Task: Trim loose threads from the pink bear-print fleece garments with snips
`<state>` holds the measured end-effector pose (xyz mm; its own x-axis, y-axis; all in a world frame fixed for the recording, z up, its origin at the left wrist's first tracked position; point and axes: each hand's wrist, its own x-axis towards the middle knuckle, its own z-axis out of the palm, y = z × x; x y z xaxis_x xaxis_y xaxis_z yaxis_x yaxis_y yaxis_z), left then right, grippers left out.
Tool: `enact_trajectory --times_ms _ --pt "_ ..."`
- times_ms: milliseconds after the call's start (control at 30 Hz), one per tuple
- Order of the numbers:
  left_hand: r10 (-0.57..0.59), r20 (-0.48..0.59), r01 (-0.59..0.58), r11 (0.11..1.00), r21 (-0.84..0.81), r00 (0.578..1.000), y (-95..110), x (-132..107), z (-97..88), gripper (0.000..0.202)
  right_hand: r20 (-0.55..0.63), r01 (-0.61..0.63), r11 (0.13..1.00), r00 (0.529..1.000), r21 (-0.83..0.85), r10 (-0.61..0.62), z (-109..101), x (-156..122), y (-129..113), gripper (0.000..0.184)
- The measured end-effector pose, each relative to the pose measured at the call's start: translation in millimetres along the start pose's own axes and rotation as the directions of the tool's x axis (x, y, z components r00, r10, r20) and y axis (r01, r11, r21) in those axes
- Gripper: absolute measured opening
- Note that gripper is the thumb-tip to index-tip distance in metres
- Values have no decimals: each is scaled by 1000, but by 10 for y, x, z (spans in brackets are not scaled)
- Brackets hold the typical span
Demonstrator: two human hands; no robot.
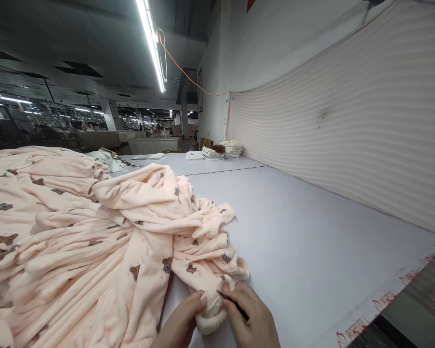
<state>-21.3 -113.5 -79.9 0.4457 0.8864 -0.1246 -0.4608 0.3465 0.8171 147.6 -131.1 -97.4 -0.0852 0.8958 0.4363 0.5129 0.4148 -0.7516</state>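
I stood at a wide white table [311, 232] with a big heap of peach fleece [94, 232] piled over its left half. The fleece was printed with small brown bears and lay in thick, rumpled folds.

At the near edge of the heap, a cuff [212, 309] of the fleece stuck out toward me, rolled and fuzzy at its end. My left hand [179, 324] pinched the cuff from its left side, fingers closed on the cloth. My right hand [252, 321] lay against the cuff's right side, fingers curled shut around a thin dark tool [232, 302]. The tool's tip touched the cuff near its top edge; I could not tell what kind of tool it was.

To the right of the heap the table was bare and smooth. Along the table's far right side hung a long sheet of pale striped cloth [348, 111]. Well beyond the heap, at the table's far end, sat low stacks of white pieces [223, 151]. Above the heap ran a bright tube light [152, 43] on the ceiling.
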Motion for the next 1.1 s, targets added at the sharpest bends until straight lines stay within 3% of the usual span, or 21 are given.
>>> enact_trajectory --times_ms 100,167,200,267,333,400,467,500,567,667,833,967,1100 --pt "-21 12 20 996 92 1000 -14 13 -41 23 53 27 1000 998 13 -28 -7 28 -12 20" --pt "37 -35 -23 943 331 999 3 -8 -92 26 24 27 999 999 41 -28 -19 43 64 18" --pt "121 -67 -72 861 503 990 27 -30 -121 28 -16 7 998 1000 56 -6 -33 55 128 18" --pt "343 -65 -162 592 789 937 115 -88 -169 31 -97 -80 996 992 48 84 -76 98 296 20" --pt "470 16 -225 392 892 883 235 -146 -188 32 -147 -223 974 965 -38 216 -122 167 475 25" --pt "432 48 -230 380 896 901 345 -179 -174 21 -162 -323 939 939 -116 303 -142 245 616 25" --pt "265 24 -134 407 904 964 397 -177 -141 7 -155 -341 932 934 -122 322 -127 308 694 21" --pt "162 -14 -53 397 916 987 393 -166 -125 9 -155 -333 937 936 -106 315 -110 329 710 25" --pt "-19 -98 99 321 942 995 335 -135 -106 19 -150 -316 946 941 -77 302 -73 346 715 31" --pt "-119 -163 184 192 964 979 195 -88 -119 30 -149 -309 948 944 -74 296 -34 326 694 23" --pt "-87 -176 187 142 972 981 23 14 -164 40 -215 -332 939 927 -87 308 16 236 627 19" --pt "104 -143 130 121 984 984 -210 225 -153 49 -24 -323 946 946 37 324 115 155 579 15" --pt "259 -157 131 116 985 953 -459 450 -164 31 85 -330 934 943 133 321 159 130 558 25"
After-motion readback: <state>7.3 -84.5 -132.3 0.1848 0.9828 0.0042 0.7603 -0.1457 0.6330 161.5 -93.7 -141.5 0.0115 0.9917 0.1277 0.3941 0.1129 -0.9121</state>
